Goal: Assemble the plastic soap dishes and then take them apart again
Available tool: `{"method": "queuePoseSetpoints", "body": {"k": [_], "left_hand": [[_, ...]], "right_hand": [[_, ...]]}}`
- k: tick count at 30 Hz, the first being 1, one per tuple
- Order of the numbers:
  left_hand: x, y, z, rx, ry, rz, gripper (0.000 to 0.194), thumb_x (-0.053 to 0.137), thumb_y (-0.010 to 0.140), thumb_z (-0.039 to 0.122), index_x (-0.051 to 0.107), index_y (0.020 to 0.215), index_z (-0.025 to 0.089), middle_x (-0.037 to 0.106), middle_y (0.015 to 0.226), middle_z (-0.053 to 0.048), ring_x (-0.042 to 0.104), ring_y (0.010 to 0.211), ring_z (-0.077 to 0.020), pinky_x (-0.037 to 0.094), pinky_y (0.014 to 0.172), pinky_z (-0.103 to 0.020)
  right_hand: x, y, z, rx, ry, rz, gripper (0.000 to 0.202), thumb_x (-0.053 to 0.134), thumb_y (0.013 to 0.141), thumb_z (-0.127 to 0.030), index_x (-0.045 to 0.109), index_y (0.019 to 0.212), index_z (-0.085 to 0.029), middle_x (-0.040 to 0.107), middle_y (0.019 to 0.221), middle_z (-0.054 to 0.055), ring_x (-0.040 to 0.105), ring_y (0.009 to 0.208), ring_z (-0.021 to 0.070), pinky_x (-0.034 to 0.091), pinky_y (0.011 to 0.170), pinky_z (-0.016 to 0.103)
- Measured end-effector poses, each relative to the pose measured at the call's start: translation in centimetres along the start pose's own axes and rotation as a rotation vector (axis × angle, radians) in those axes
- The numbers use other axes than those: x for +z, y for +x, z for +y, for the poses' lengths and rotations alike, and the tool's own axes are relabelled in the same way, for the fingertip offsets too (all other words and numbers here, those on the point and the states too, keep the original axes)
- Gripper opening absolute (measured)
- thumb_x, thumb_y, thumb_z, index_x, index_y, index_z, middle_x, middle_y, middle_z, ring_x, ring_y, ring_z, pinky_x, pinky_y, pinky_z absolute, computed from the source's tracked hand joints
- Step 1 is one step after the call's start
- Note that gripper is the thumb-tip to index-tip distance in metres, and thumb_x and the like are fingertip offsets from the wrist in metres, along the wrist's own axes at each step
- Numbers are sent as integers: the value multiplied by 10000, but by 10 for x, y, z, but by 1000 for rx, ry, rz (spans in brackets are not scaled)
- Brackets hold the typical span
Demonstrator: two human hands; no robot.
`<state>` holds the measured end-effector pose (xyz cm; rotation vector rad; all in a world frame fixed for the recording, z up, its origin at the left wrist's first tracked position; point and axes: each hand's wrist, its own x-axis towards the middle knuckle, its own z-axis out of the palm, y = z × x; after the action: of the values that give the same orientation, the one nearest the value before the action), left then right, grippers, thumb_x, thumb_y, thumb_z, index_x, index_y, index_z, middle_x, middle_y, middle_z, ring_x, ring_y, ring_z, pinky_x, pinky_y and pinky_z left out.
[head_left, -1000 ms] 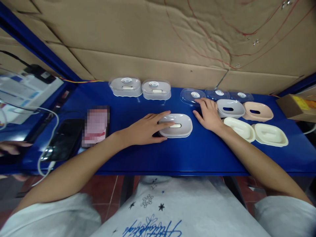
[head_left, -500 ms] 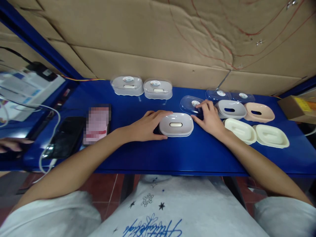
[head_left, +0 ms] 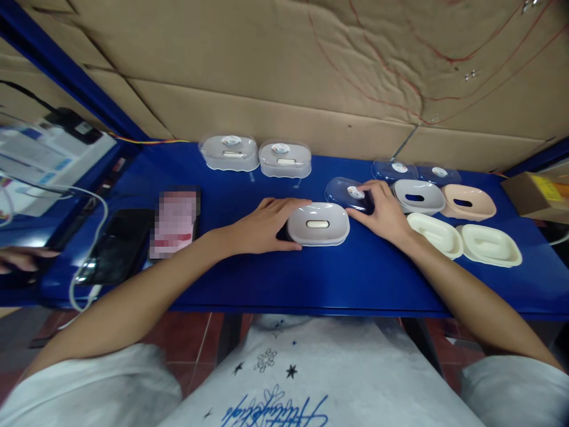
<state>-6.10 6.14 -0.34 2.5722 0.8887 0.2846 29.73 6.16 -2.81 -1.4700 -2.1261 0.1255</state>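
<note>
A: How much room does the grey dish point(head_left: 338, 220) have?
B: It sits mid-table, with blue surface showing between it and the front edge of the table point(head_left: 311, 281). The left hand point(head_left: 262, 228) curls round its left end, thumb at the near rim, fingers at the far one.
A: And the right hand point(head_left: 382, 214)?
B: Just right of the dish, thumb and fingers pinching the right end of a clear lid point(head_left: 343, 193) — whether that's lifted, I can't tell. It's tighter there: a second grey dish point(head_left: 427, 205) is close beside the hand, and two cream trays point(head_left: 491, 244) lie near the wrist.
A: Materials?
B: Glossy, plastic-looking oval for the dish, a white bar point(head_left: 317, 224) filling its middle slot. The lid's smooth and see-through, rounded, with a sticker point(head_left: 355, 192) on top. The peach dish point(head_left: 479, 201) has an open slot. Behind — creased brown cardboard point(head_left: 231, 53).
</note>
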Motion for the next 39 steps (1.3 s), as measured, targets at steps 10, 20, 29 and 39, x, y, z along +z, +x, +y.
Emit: {"method": "queuePoseSetpoints", "body": {"k": [10,20,29,39], "left_hand": [[4,0,-2,-16,21,16,1134,834,931,625,160,1765,255,382,1791,-208,504,1571,-420,324,1283,-556],[7,0,2,-3,-55,26,1114,863,918,589,195,1765,310,412,1783,-167,465,1592,-422,319,1292,-575],[11,0,7,3,-92,30,1089,900,890,584,286,1744,306,476,1741,-149,471,1570,-427,326,1289,-581],[10,0,4,2,-46,15,1114,846,922,651,223,1780,309,467,1743,-163,461,1573,-431,327,1285,-570]], "right_hand": [[-5,-20,-40,-325,135,-31,664,751,969,-661,587,1469,-256,635,1477,182,625,1396,396,545,1157,599],[4,-26,-57,-353,88,-120,694,706,982,-707,594,1512,-273,629,1525,171,608,1430,403,544,1167,603],[3,-29,-62,-400,54,-96,721,681,988,-726,606,1541,-270,637,1525,179,593,1451,418,532,1190,627],[5,-29,-61,-408,92,-124,702,674,1026,-645,547,1581,-235,585,1554,216,552,1495,416,534,1211,636]]}}
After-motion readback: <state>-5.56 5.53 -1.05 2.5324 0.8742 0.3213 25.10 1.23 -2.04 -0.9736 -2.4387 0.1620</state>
